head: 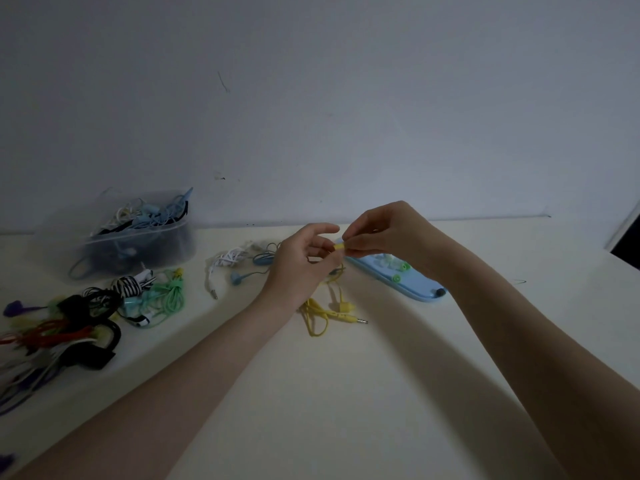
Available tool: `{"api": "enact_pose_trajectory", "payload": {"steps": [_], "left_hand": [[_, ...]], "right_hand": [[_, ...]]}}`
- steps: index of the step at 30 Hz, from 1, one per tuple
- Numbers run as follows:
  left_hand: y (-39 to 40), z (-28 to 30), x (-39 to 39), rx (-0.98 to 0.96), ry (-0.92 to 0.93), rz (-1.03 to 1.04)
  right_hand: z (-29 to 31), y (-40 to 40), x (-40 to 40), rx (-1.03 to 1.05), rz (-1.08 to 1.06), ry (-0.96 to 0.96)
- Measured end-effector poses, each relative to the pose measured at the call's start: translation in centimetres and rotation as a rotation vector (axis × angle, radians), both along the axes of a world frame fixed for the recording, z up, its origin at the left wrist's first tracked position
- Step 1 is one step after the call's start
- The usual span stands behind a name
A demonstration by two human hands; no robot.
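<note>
Both hands are raised just above the worktop (346,393), meeting at a small yellow earbud (338,245). The right hand (388,233) pinches the earbud between thumb and fingertips, the other fingers curled in. The left hand (301,261) is half curled, palm turned towards the right hand, forefinger stretched out over the earbud. Its fingertips reach the earbud's left end, but whether they grip it cannot be told.

The earbud's yellow cable (317,315) runs down behind the left hand and lies in loose loops on the worktop below both hands, its plug (360,320) pointing right.

Just right of the hands lies a blue tray (412,289) with green ear tips (396,278) on it. To the left are white earphones (225,259), blue earphones (242,276), a heap of coloured cables (104,306) and a clear box (138,247) full of cables.
</note>
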State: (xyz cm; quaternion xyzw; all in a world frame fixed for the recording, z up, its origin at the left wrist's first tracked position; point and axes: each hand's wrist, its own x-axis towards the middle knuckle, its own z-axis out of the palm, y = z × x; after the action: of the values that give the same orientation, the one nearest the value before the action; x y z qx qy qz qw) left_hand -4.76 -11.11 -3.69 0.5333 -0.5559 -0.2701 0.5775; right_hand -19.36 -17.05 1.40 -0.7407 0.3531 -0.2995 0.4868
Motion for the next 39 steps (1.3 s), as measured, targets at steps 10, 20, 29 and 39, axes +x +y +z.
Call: {"api": "enact_pose_trajectory", "payload": {"steps": [10,20,29,39], "left_hand": [[0.4,0.1,0.2,0.009,0.102,-0.019],[0.3,-0.2,0.2,0.043,0.028,-0.046],[0.1,-0.4,0.2,0.014,-0.021,-0.030],[0.2,-0.6,0.3,0.016,0.057,-0.044]], "right_hand": [[-0.4,0.3,0.7,-0.056,-0.043,-0.015],[0.0,-0.8,-0.5,-0.169,-0.165,0.137],[-0.7,-1.3,-1.6,-0.519,-0.179,0.760],[-0.6,-1.4,-1.7,-0.482,-0.158,0.770]]}}
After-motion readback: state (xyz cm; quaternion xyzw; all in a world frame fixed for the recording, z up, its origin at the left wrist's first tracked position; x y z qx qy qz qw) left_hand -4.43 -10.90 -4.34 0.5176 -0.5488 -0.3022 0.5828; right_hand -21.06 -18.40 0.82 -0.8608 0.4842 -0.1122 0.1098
